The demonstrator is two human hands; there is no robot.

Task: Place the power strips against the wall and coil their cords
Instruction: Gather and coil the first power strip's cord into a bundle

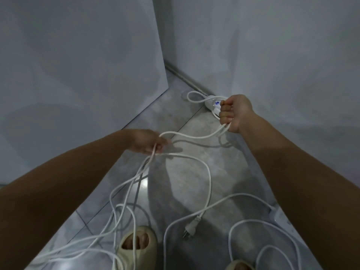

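Observation:
A white power strip (213, 105) lies on the floor against the right wall, partly hidden behind my right hand (234, 114). That hand is a fist gripping loops of white cord (187, 135). The cord runs left to my left hand (148, 142), which pinches it between fingers and thumb. From there long white cord (209, 178) trails down in loose tangles over the floor. A white plug (191, 228) lies on the tiles between my feet. A second power strip (280, 216) shows at the right wall, half hidden by my right forearm.
Grey walls meet in a corner ahead, with a grey panel (78, 75) leaning on the left. A pipe (185, 76) runs along the base of the right wall. My feet in beige slippers (136, 248) stand among cord loops on the glossy tiled floor.

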